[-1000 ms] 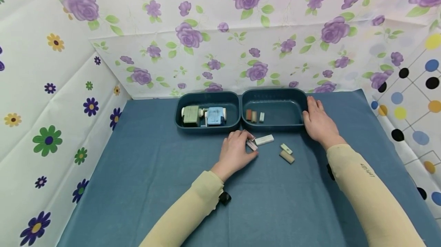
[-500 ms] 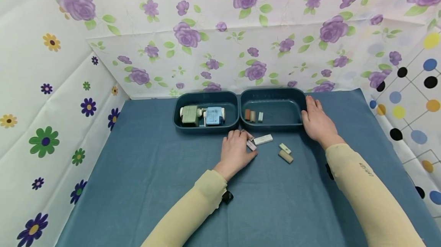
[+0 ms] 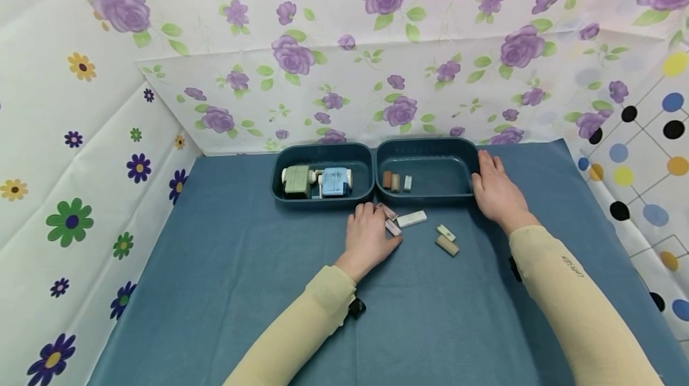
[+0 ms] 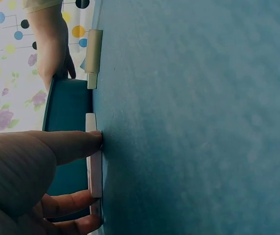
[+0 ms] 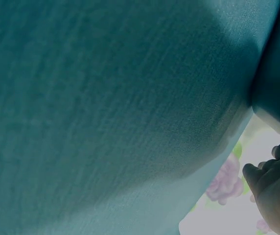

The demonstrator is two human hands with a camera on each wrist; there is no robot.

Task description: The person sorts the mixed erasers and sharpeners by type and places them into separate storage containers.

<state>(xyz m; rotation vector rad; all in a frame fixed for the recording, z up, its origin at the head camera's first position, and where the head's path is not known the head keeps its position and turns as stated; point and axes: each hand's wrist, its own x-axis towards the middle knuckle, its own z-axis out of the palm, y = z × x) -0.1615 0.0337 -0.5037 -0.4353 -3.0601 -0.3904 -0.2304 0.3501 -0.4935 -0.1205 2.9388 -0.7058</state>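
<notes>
In the head view my left hand [image 3: 367, 236] is low on the cloth. Its thumb and fingers pinch a small pale eraser [image 3: 393, 227] by its ends; the left wrist view shows the thumb [image 4: 95, 141] at one end and a fingertip at the other. A pinkish eraser [image 3: 387, 212] lies against the fingertips, partly covered. Beside it is a longer white eraser [image 3: 412, 219]. My right hand [image 3: 498, 191] rests with straight fingers along the right wall of the right-hand tray [image 3: 430, 199]. In the right wrist view, only part of that hand [image 5: 277, 186] shows.
A cream eraser [image 3: 445, 232] and a tan one [image 3: 447, 245] lie on the blue cloth [image 3: 430, 314]. Inside the right tray, several small blocks [image 3: 396, 182] stand at left. The left tray [image 3: 323, 203] holds green [image 3: 297, 181] and blue [image 3: 335, 181] boxy items with white knobs.
My left index finger has shifted back toward the other fingers, showing more of the pinkish eraser. My right hand keeps its place on the tray.
</notes>
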